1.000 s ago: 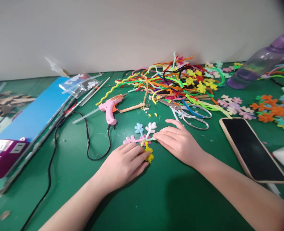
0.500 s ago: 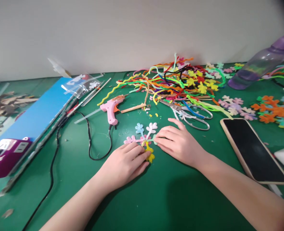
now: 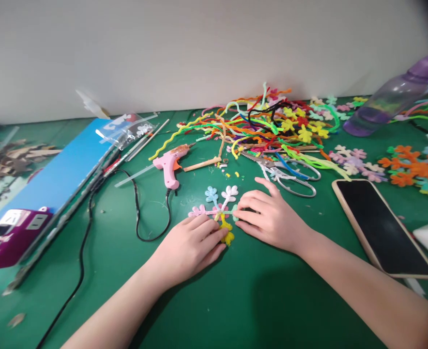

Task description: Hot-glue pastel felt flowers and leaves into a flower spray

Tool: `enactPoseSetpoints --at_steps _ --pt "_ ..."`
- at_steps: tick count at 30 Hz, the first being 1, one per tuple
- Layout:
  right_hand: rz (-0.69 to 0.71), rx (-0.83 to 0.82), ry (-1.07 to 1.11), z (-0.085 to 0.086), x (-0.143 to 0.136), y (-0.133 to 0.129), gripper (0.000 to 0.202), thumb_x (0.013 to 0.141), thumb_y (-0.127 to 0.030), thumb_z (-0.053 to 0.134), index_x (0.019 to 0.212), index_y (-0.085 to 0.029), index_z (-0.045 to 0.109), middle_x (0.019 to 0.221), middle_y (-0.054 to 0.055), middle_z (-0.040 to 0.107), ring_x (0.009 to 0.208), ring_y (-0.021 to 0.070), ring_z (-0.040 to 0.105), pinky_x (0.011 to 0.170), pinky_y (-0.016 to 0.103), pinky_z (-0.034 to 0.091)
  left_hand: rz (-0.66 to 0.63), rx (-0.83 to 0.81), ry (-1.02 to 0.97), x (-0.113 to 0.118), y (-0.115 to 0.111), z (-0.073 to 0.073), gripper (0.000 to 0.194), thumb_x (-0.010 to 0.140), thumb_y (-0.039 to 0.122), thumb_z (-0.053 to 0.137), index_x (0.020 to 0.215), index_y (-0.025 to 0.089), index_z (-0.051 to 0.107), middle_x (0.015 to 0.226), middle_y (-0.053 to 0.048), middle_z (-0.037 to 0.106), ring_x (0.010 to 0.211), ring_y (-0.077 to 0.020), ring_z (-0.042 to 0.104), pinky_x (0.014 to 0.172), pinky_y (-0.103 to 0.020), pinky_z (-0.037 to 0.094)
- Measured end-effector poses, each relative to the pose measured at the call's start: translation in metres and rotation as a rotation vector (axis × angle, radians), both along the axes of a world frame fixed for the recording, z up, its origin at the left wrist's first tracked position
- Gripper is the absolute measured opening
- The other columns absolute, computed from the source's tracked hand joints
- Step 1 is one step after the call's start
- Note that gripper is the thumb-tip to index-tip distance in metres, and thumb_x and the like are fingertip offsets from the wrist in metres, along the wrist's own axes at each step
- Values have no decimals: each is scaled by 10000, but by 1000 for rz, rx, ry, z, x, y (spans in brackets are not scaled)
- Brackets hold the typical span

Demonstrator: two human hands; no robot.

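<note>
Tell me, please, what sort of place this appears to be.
It looks like a craft worktable, perhaps in a small workshop: a pink glue gun, metal scissors and a heap of colourful pipe cleaners suggest it.

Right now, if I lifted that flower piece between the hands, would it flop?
The flower piece would probably feel light, since its stems are thin. It may mostly hold its shape, as the petals look like bent loops, though the stems could flex. Splayed wide on the table, it seems unlikely to roll.
</note>
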State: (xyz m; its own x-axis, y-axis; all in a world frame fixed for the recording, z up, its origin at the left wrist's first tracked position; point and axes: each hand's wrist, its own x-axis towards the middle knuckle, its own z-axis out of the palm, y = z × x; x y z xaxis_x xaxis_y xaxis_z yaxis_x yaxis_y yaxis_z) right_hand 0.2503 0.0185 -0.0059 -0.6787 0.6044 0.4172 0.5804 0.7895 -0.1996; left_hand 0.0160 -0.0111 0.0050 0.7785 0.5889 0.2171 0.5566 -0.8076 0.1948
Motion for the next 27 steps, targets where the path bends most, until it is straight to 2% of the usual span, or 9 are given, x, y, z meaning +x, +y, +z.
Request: enactPoseSetpoints --at_steps 6,9,11,13,17,19,22,24,27 --pt "-20 25 116 2 3 0 202 870 -294 564 1031 -192 630 1026 44 667 976 169 591 1098 498 210 -27 77 -26 -3 1 4 283 884 223 540 1160 169 572 918 -50 672 801 -178 586 711 -334 489" --pt "-48 25 166 2 4 1 189 859 -277 576 1024 -200 628 1020 38 669 964 164 597 1091 489 224 38 151 -110 -8 2 7 198 866 181 555 1058 169 597 861 -46 669 753 -161 578 671 -303 469" --pt "-77 22 186 1 4 3 166 857 -268 575 1000 -209 633 1011 34 673 956 165 600 1083 487 234 160 178 -198 -13 4 9 96 860 153 549 936 169 606 808 -40 661 715 -150 573 651 -285 454" --pt "-113 23 208 0 3 4 137 855 -266 575 963 -211 640 996 33 674 945 168 604 1076 486 240 322 166 -286 -20 7 12 79 867 144 527 857 170 601 783 -34 656 691 -137 574 645 -269 444" --pt "-164 22 253 -2 2 6 108 851 -266 575 912 -210 644 975 30 673 910 162 613 1073 478 243 757 95 -456 -39 15 19 183 899 268 486 839 181 636 715 -4 618 622 -118 538 635 -242 424" --pt "-180 21 279 -3 3 7 109 854 -261 568 916 -211 643 973 31 672 904 159 616 1071 471 251 936 -44 -491 -51 23 21 260 905 364 455 912 195 652 708 7 620 614 -124 553 610 -234 416" --pt "-213 27 317 -4 4 8 102 862 -239 550 909 -208 635 962 35 672 905 157 617 1066 455 270 1059 -312 -328 -66 38 20 391 890 460 399 1069 203 633 751 2 665 609 -139 577 568 -228 406" --pt "-223 39 323 -4 4 8 98 868 -206 531 883 -204 628 940 29 675 886 148 618 1061 442 282 1078 -359 -261 -72 48 18 472 857 507 422 1106 169 637 713 -16 678 590 -162 580 548 -240 392" --pt "-211 53 287 -4 3 6 109 871 -182 519 867 -204 625 932 14 678 861 138 617 1060 434 283 1057 -390 -184 -73 61 17 498 833 566 411 986 190 700 651 -16 674 574 -179 578 539 -249 368"
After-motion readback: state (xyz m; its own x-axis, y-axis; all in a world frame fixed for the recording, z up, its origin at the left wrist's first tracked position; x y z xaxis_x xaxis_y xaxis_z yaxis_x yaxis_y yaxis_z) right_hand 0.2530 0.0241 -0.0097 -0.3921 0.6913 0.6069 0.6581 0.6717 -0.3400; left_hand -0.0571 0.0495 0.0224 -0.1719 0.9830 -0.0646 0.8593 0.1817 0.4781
